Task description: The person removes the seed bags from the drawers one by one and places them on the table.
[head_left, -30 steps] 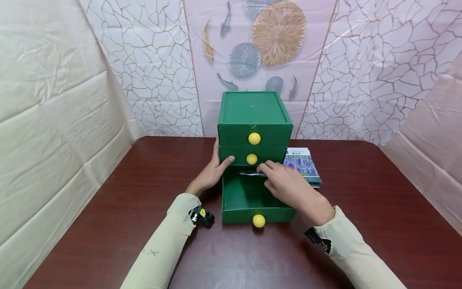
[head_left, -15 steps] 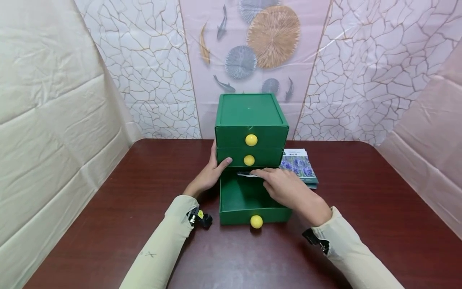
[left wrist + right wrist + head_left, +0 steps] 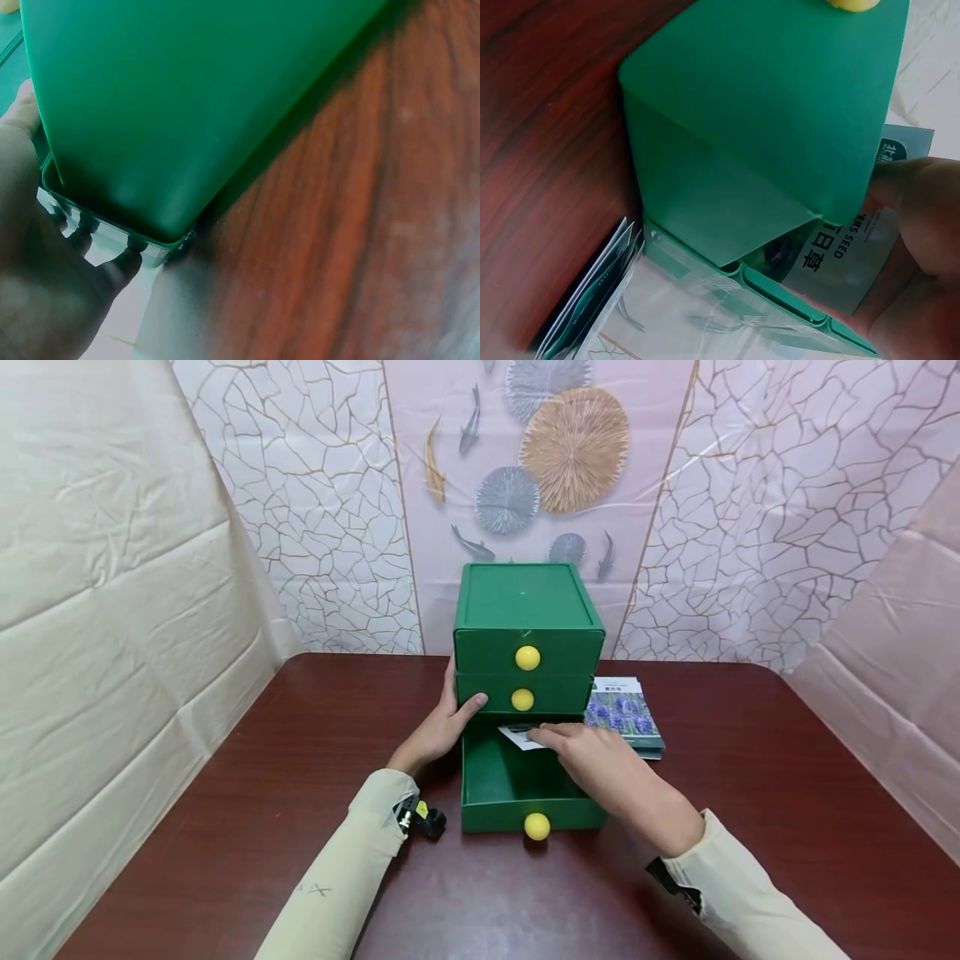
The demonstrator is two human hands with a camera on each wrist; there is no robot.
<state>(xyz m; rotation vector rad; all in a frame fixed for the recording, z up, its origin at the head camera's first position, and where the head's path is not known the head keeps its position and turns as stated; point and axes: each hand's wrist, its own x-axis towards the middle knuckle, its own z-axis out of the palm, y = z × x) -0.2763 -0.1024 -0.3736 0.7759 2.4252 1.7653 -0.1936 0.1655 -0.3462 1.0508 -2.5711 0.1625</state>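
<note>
A green cabinet [image 3: 528,597] with yellow knobs stands on the table, its bottom drawer [image 3: 498,785] pulled out. My left hand [image 3: 438,731] holds the cabinet's left side, thumb on the middle drawer's front. In the left wrist view, fingertips of the left hand [image 3: 45,277] touch the housing edge beside the green drawer wall [image 3: 187,97]. With my right hand [image 3: 600,764] I pinch a seed packet [image 3: 517,737] at the back of the drawer opening. Printed lettering shows on this seed packet [image 3: 844,262] in the right wrist view; the drawer hides part of it.
To the cabinet's right lies a stack of seed packets [image 3: 622,714] with purple flowers on top. Behind the table [image 3: 330,718] hangs a patterned cloth [image 3: 337,510]. The upper two drawers are closed.
My right hand has drawn the seed packet forward, so more of its pale face shows below the middle drawer. The left hand keeps its place on the cabinet.
</note>
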